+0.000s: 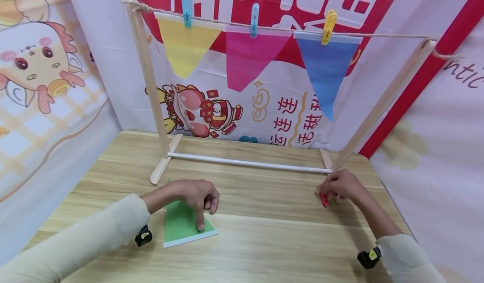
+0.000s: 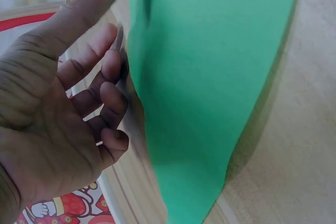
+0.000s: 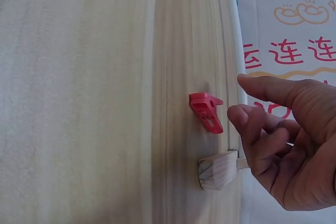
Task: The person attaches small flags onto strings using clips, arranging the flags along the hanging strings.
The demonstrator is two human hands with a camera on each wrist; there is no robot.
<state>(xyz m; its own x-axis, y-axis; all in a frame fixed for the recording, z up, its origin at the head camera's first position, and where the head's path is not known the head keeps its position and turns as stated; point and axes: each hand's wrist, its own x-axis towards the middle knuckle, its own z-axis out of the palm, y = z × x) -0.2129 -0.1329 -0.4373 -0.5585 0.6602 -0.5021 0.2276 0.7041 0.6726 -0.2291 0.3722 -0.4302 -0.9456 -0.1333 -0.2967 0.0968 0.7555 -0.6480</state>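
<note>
A green paper pennant with a white strip along its wide edge lies on the table. My left hand is over it, the thumb pointing down near that strip and the other fingers loosely bent. In the left wrist view the pennant spreads beside the open palm; whether the thumb touches it I cannot tell. At the right, my right hand reaches down by a red clothespin. The right wrist view has this clothespin on the wood, just apart from the thumb and fingertips.
A wooden frame stands at the back, with a left post, a right post and a white bottom rod. From its twine hang yellow, pink and blue pennants, each under a clothespin. Printed cloth surrounds the table.
</note>
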